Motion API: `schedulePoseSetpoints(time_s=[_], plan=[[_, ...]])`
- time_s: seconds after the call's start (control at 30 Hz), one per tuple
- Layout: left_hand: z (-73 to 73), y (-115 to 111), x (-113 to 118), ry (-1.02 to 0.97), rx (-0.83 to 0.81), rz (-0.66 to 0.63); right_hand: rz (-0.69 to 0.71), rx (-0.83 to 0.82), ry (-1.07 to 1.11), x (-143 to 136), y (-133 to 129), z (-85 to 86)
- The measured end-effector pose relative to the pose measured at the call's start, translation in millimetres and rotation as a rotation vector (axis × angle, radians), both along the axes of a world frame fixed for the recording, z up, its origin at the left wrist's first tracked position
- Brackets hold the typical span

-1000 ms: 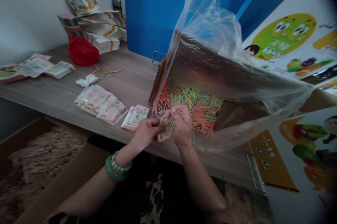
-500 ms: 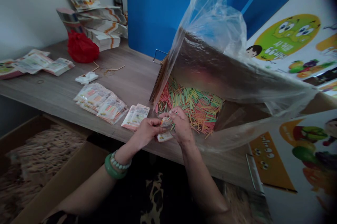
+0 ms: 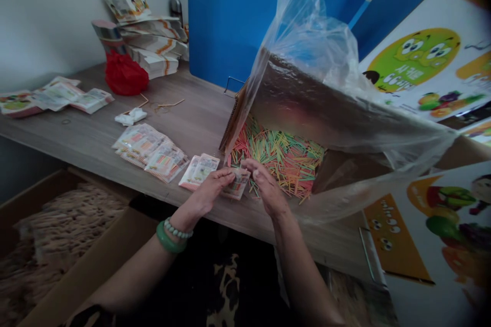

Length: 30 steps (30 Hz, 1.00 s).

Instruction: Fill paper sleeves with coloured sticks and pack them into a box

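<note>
My left hand [image 3: 213, 189], with a green bangle and a beaded bracelet at its wrist, pinches a small clear printed packet [image 3: 237, 187] by its upper left edge. Coloured sticks show through the packet. At the packet's right side is my right hand [image 3: 266, 186], its fingers loosely curved and apart, with no item visible in them. Just beyond both hands lies a heap of thin red, green, yellow and orange sticks [image 3: 286, 150] in a plastic-lined cardboard box tipped on its side. Left of my left hand are flat printed packets [image 3: 199, 169] in a small stack.
Filled packets [image 3: 151, 150] lie overlapping on the table [image 3: 192, 122]. Behind them are a crumpled tissue [image 3: 131, 116], a red bag [image 3: 126, 75] and stacked cartons [image 3: 153, 45]. An open box of wrapped items [image 3: 76, 224] stands below left. Clear plastic liner [image 3: 333, 204] drapes over the table's right.
My right hand has come off the packet and its fingers have opened. The packet now lies flatter in my left hand, its sticks in view. The camera view has shifted slightly.
</note>
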<state>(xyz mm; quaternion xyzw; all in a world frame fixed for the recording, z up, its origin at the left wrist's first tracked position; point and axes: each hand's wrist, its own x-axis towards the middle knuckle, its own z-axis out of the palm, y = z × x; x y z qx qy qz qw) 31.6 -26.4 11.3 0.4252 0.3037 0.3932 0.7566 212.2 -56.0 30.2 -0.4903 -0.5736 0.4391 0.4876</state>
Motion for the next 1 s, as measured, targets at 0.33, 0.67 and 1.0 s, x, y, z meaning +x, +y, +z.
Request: schedulePoseSetpoints(time_s=[0.33,0.67,1.0], plan=[[9.2,-10.6,1.6,0.018,0.091,0.068,-0.194,-0.105,-0.068,-21.8,-14.5,-8.2],[24.3,27.5,-103.0,0.471,0.213,0.615,-0.095,-0.264,-0.372,-72.4,14.8,-38.9],[-11.8,85.9,-153.4,1.472,0.504,0.785,-0.134,-0.502,-0.862,-109.6,49.4,-29.2]])
